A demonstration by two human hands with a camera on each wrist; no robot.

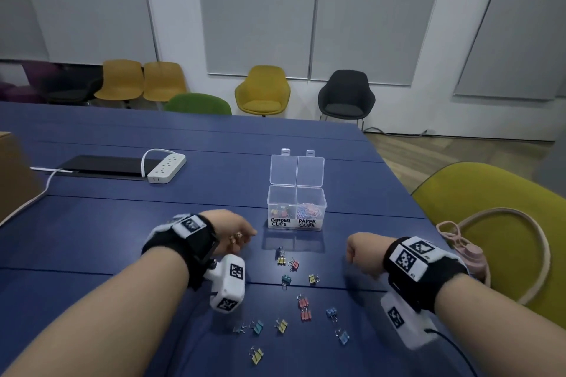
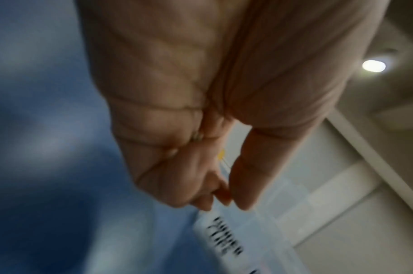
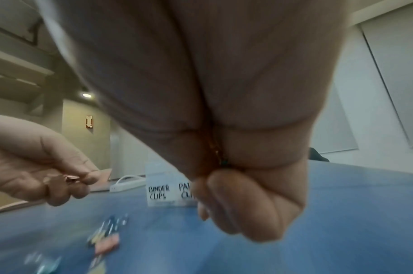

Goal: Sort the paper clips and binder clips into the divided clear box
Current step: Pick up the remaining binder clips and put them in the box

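Note:
The clear divided box (image 1: 297, 190) stands open on the blue table, lids tipped back. Its left cell, labelled BINDER CLIPS, holds binder clips and its right cell, labelled PAPER CLIPS, holds paper clips; the box also shows blurred in the wrist views (image 2: 226, 239) (image 3: 158, 192). My left hand (image 1: 242, 231) (image 2: 226, 200) hovers just left of the box, pinching a pinkish binder clip (image 3: 70, 178). My right hand (image 1: 356, 251) (image 3: 236, 213) is a tight fist right of the box, with small orange and teal bits showing in its crease. Several coloured binder clips (image 1: 303, 303) (image 3: 107, 235) lie loose between my forearms.
A white power strip (image 1: 167, 168) and a black panel (image 1: 104, 166) lie at the far left. A cardboard box (image 1: 12, 171) stands at the left edge. By the table's right edge are an olive chair (image 1: 490, 217) and a pink bottle with a strap (image 1: 468, 257).

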